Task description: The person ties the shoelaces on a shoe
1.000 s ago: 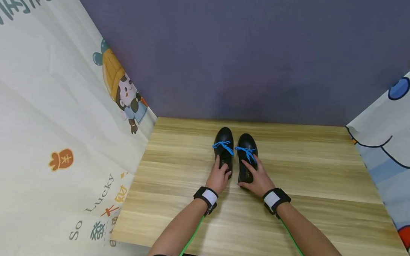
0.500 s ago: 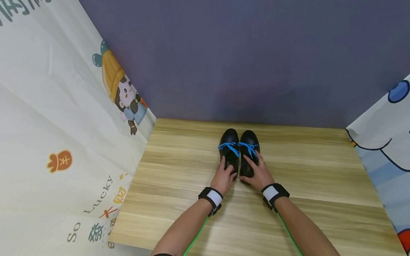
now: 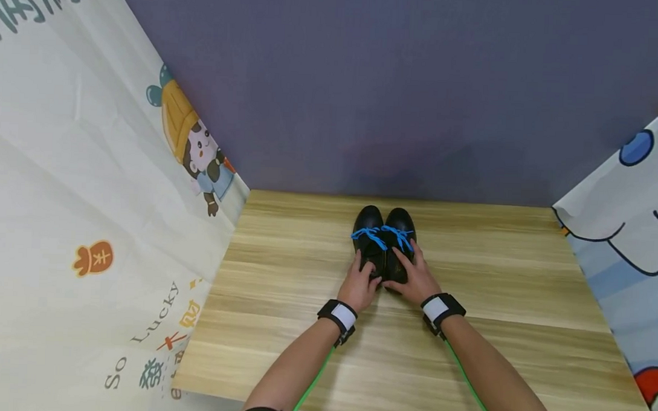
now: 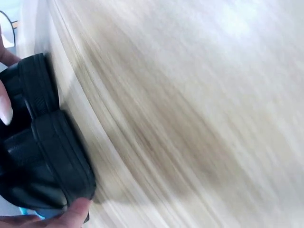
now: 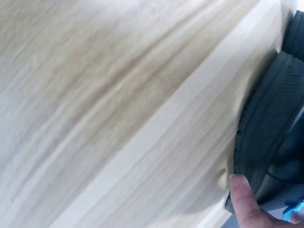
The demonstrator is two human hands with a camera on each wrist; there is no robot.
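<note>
Two black shoes are stood side by side, touching, toes pointing away from the person, near the far edge of the wooden surface (image 3: 281,325). The left shoe (image 3: 369,228) and the right shoe (image 3: 400,227) each carry a blue lace (image 3: 369,236), tied over the instep.

The left shoe is held at its heel end by the left hand (image 3: 357,286), the fingers laid over the opening and the thumb curled against the inner side. The right shoe is gripped in the same way by the right hand (image 3: 413,278), with fingers curved over the top near the lace and the thumb at the heel. In the left wrist view, the ribbed sole of the left shoe (image 4: 52,156) is seen on the surface, with a fingertip pressed against its edge. In the right wrist view, the sole of the right shoe (image 5: 266,137) is seen close up, with a thumb against it.

A black and white band (image 3: 338,318) is worn on each wrist. The surface is bordered by a purple wall (image 3: 398,87) behind and by cartoon-printed sheets (image 3: 79,178) on both sides.
</note>
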